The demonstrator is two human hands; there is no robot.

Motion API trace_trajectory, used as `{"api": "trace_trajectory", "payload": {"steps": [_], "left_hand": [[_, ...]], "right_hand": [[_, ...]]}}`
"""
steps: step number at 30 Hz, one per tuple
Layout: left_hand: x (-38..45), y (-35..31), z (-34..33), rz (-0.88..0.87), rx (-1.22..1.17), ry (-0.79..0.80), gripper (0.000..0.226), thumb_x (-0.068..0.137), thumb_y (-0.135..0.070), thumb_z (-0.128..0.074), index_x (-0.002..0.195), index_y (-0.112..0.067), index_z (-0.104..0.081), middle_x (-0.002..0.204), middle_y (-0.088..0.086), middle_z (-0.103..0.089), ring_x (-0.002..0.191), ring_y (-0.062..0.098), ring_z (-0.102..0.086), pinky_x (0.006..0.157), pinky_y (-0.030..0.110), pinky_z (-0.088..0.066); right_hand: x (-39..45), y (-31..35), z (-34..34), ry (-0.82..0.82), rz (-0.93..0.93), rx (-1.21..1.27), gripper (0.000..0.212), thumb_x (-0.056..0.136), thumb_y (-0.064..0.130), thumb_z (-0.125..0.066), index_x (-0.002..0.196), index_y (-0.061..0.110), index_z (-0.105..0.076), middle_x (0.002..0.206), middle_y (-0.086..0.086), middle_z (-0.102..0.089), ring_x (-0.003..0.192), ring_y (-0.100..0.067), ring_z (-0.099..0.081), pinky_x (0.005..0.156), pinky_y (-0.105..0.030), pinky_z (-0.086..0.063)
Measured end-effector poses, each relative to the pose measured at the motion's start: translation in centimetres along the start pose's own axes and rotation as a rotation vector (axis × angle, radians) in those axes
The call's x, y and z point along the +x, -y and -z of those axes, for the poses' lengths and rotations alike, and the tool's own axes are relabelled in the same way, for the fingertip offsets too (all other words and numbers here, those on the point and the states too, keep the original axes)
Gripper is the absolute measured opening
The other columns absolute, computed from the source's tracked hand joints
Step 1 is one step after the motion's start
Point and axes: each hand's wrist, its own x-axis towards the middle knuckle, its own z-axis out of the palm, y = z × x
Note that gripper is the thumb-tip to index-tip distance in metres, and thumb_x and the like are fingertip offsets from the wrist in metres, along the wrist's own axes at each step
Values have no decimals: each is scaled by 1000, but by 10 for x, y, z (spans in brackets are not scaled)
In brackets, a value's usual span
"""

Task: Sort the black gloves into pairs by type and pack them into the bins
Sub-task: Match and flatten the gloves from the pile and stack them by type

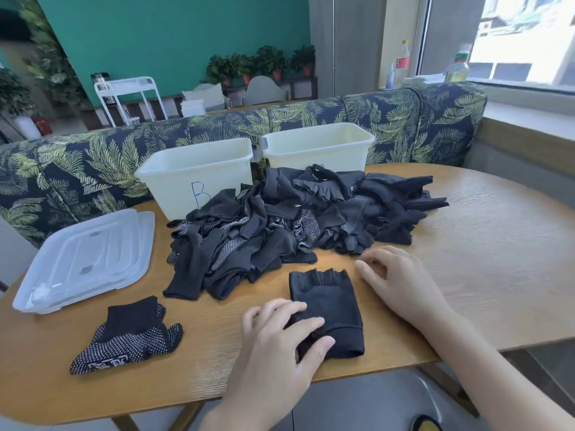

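Observation:
A big heap of black gloves covers the middle of the wooden table. In front of it lies a plain fingerless black glove, flat, cuff toward me. My left hand rests on its near left part, fingers slightly bent over the fabric. My right hand hovers just right of the glove with loosely curled fingers and holds nothing. A folded white-dotted black glove lies alone at the near left. Behind the heap stand two white bins, one marked B and another to its right.
Clear plastic lids are stacked at the table's left edge. A leaf-patterned sofa back runs behind the bins. The table's near edge is right under my wrists. Bottles stand on the window sill at the far right.

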Motion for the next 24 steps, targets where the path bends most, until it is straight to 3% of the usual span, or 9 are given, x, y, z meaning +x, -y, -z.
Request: {"api": "trace_trajectory", "payload": {"steps": [3, 6, 9, 12, 16, 18, 20, 24], "left_hand": [[5, -4, -4, 73, 3, 61, 39, 91, -68, -51, 107, -41, -75, 122, -22, -63, 124, -1, -45, 105, 24, -19], [13, -11, -9, 110, 1, 52, 41, 88, -70, -52, 108, -42, -74, 124, -22, -63, 124, -1, -43, 105, 25, -18], [34, -18, -7, 134, -14, -9, 43, 85, -71, -54, 110, -42, -75, 125, -21, -63, 124, 0, -45, 105, 27, -19], [77, -18, -7, 96, 4, -86, 38, 85, -61, -60, 111, -39, -76, 125, -16, -64, 125, 5, -48, 102, 27, -20], [154, -5, -15, 11, 36, -151, 27, 87, -42, -75, 111, -31, -77, 120, -11, -68, 122, 13, -53, 101, 32, -25], [186, 4, -21, -53, 108, -181, 29, 84, -40, -79, 110, -28, -77, 115, -8, -71, 117, 19, -56, 99, 39, -30], [212, 15, -28, -100, 214, -138, 38, 79, -44, -82, 112, -26, -76, 115, -6, -71, 116, 22, -56, 98, 43, -30], [243, 30, -39, -219, 449, 48, 51, 73, -50, -84, 115, -23, -75, 113, -2, -72, 111, 27, -59, 98, 46, -26]], "right_hand": [[2, 0, -2, -17, 2, 28, 21, 95, 42, -63, 101, 24, -75, 99, 13, -69, 97, -9, -61, 85, -23, -46], [5, -2, 0, -54, -29, 88, 18, 95, 38, -66, 101, 23, -75, 96, 14, -67, 89, -5, -59, 77, -6, -37], [6, -3, 2, -77, -50, 140, 18, 96, 37, -66, 104, 23, -75, 101, 14, -67, 88, 0, -56, 76, 0, -34], [7, -5, 3, -111, -50, 174, 19, 96, 36, -66, 106, 23, -75, 102, 14, -68, 89, 0, -56, 78, -4, -36], [6, -4, 4, -174, -71, 237, 20, 96, 35, -65, 105, 21, -76, 103, 13, -70, 92, -2, -59, 84, -23, -51], [7, -5, 3, -175, -84, 261, 19, 96, 35, -66, 105, 22, -76, 103, 15, -69, 91, 1, -59, 83, -16, -49], [9, -8, 3, -170, -101, 284, 16, 96, 34, -66, 104, 24, -76, 102, 17, -69, 92, 6, -59, 79, -4, -42], [9, -10, 3, -160, -130, 339, 14, 96, 32, -66, 105, 25, -75, 103, 16, -69, 98, 9, -58, 79, -3, -42]]}}
